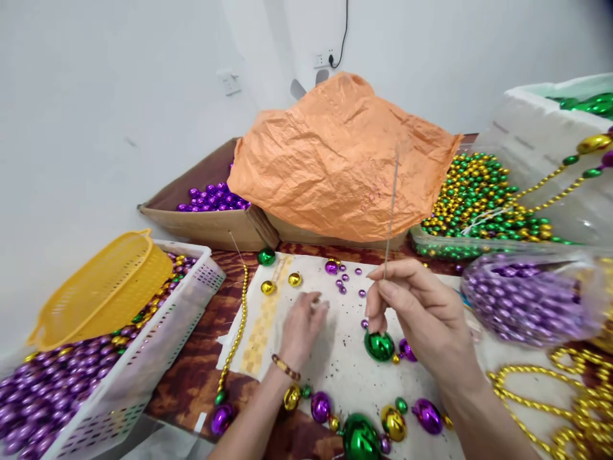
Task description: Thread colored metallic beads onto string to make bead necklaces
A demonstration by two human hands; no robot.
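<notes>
My right hand pinches a long thin needle that points upward. Just below those fingers is a shiny green ball, with a small gold bead and a purple ball beside it. My left hand, a beaded bracelet on its wrist, is over the white cloth with thumb and fingers apart and nothing visible in them. Near it lie gold balls and several small purple beads. In front runs a strand of large beads, including a green ball and a purple one.
A white basket of purple beads with a yellow basket stands left. Behind are a cardboard box and an orange sack. Bagged purple beads and gold bead chains lie right. A gold strand crosses the cloth's left edge.
</notes>
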